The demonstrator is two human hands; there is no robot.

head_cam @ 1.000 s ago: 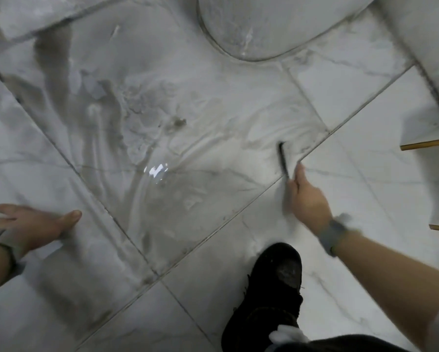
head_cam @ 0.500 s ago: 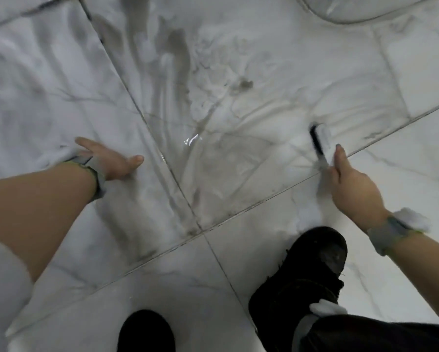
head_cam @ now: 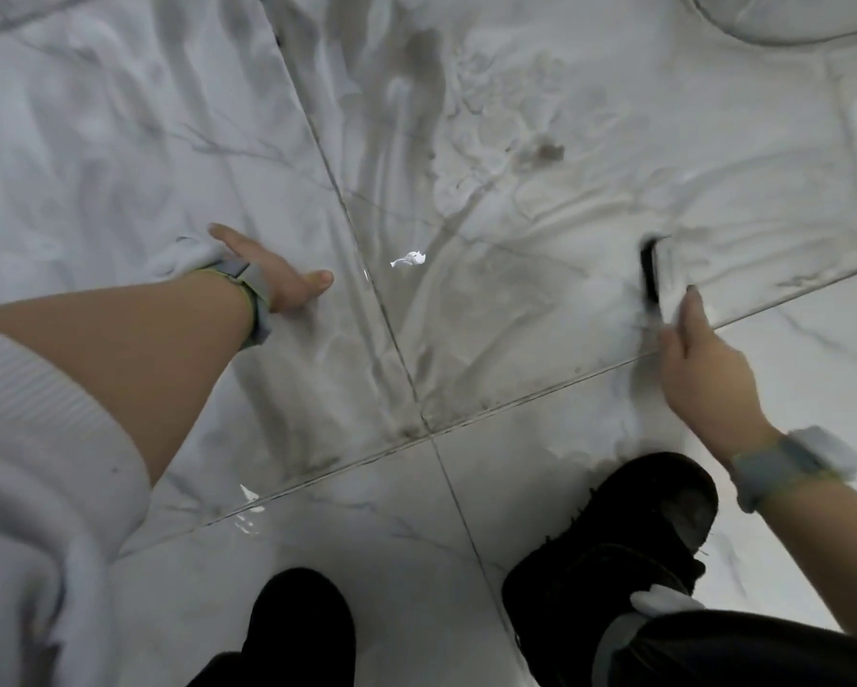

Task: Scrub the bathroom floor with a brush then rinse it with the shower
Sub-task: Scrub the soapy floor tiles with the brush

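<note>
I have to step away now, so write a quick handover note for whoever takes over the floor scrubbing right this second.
Right hand: grips the scrub brush, bristles down on the soapy tile just beyond the grout line.
Left hand: open, fingers spread, pressed flat on the wet floor as a brace.
Both black shoes stand on the nearer tiles.
Done: grey suds and brush streaks cover the far tiles up to the toilet base.
Left: the nearer tiles look less scrubbed; rinsing not started, no shower head in view.
</note>
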